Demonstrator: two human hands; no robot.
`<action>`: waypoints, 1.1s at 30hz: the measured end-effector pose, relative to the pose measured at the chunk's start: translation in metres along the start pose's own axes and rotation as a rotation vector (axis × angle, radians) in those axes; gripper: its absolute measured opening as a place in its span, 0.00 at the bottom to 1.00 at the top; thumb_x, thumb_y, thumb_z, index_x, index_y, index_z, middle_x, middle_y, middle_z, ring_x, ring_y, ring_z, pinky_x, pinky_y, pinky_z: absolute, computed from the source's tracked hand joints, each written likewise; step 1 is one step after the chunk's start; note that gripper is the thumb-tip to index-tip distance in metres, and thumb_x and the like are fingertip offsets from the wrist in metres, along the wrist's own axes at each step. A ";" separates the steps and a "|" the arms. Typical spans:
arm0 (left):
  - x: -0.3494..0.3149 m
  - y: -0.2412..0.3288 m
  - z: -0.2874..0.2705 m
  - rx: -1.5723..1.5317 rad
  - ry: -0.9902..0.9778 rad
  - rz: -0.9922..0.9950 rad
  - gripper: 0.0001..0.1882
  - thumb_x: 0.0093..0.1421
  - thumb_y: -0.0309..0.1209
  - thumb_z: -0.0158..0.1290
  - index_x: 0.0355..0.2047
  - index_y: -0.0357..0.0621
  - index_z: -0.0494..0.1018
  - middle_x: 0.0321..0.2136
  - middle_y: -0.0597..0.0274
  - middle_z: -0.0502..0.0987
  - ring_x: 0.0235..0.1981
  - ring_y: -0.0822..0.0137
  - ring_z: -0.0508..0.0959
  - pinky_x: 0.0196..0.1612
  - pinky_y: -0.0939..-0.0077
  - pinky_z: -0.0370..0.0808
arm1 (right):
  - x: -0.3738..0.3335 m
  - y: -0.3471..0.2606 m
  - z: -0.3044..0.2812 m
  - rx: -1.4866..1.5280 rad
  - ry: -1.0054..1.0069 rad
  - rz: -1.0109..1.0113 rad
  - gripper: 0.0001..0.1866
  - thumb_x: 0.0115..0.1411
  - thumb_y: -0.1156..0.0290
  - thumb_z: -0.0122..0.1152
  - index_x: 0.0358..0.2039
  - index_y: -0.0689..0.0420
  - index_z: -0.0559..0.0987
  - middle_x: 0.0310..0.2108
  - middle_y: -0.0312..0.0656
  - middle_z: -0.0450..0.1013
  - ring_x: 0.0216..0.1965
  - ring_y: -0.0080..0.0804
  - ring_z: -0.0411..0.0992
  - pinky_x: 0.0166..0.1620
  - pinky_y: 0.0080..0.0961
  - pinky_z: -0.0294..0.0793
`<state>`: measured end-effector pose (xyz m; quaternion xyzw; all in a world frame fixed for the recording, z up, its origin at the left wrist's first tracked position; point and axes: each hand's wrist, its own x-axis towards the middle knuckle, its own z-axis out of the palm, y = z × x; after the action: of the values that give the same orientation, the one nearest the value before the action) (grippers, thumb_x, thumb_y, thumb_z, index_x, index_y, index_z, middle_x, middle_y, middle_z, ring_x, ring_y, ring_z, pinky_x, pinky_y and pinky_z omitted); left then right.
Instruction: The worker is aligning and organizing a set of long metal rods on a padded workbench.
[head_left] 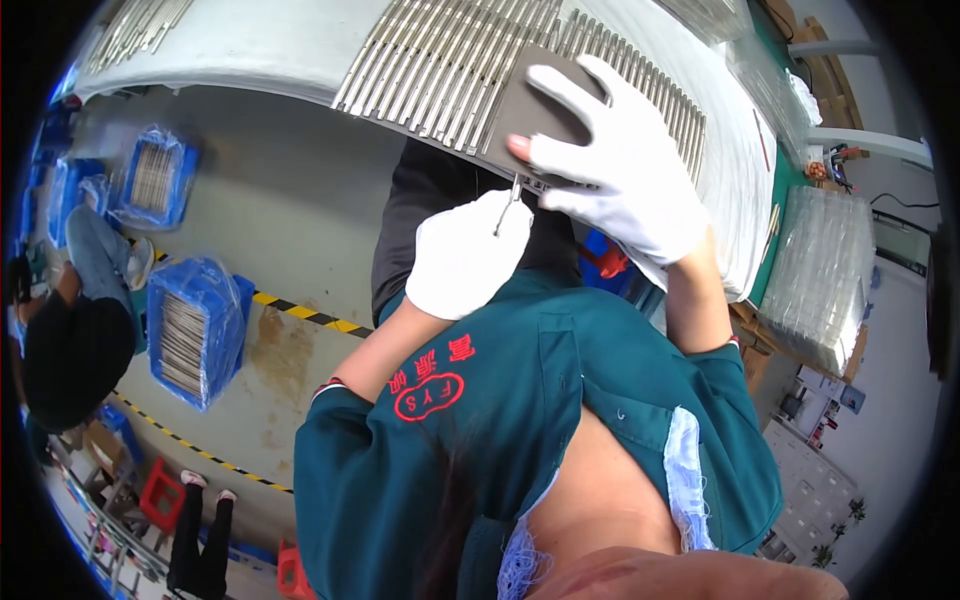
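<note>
A slim metal piece (516, 188) is clasped in the grip of the gloved left hand (470, 252), its upper end pointed at the near edge of the tabletop (270, 45); whether it is a tool or one of the rods cannot be told, nor whether its tip touches anything. The gloved right hand (625, 160) is spread palm down, nothing clenched in it, with one bare fingertip pressed on a flat grey-brown pad (520, 100). The pad is laid over part of a close row of metal rods, which are lined up side by side on the white-covered tabletop, to the left of the pad (440, 75) and to its right (650, 85). The arranging of the row looks largely done, while the work at the near edge seems under way; how many rods are finished cannot be judged, since no difference among them can be made out. Farther left on the tabletop, a separate group of rods (140, 30) is set apart. On the floor, more rods are held in blue-lined crates (200, 345), so plenty may be left to handle, unless those are already finished. At the right, clear-wrapped packages (820, 275) are stacked.
</note>
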<state>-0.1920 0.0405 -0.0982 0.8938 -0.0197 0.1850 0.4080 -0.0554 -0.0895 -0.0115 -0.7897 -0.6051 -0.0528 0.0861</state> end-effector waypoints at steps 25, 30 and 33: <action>0.002 0.004 -0.008 0.034 -0.083 -0.038 0.03 0.55 0.25 0.48 0.26 0.43 0.71 0.23 0.62 0.73 0.21 0.63 0.75 0.23 0.72 0.71 | 0.000 0.000 0.003 0.092 0.033 -0.028 0.23 0.44 0.55 0.62 0.43 0.41 0.77 0.56 0.44 0.62 0.52 0.57 0.60 0.55 0.45 0.60; 0.003 0.006 -0.004 -0.397 -0.033 -0.273 0.10 0.59 0.28 0.43 0.23 0.41 0.72 0.08 0.67 0.65 0.09 0.76 0.65 0.17 0.80 0.63 | -0.013 0.019 0.006 0.157 0.034 -0.026 0.20 0.41 0.58 0.64 0.39 0.43 0.80 0.54 0.43 0.64 0.52 0.58 0.60 0.54 0.45 0.61; 0.004 0.007 -0.004 -0.319 -0.022 -0.178 0.10 0.59 0.27 0.43 0.23 0.41 0.72 0.08 0.67 0.65 0.09 0.77 0.65 0.16 0.81 0.61 | 0.003 -0.007 0.003 0.087 0.076 -0.008 0.21 0.42 0.58 0.64 0.40 0.42 0.79 0.54 0.42 0.65 0.52 0.55 0.61 0.54 0.45 0.62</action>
<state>-0.1904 0.0390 -0.0896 0.8178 0.0262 0.1328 0.5593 -0.0614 -0.0841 -0.0130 -0.7803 -0.6062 -0.0568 0.1429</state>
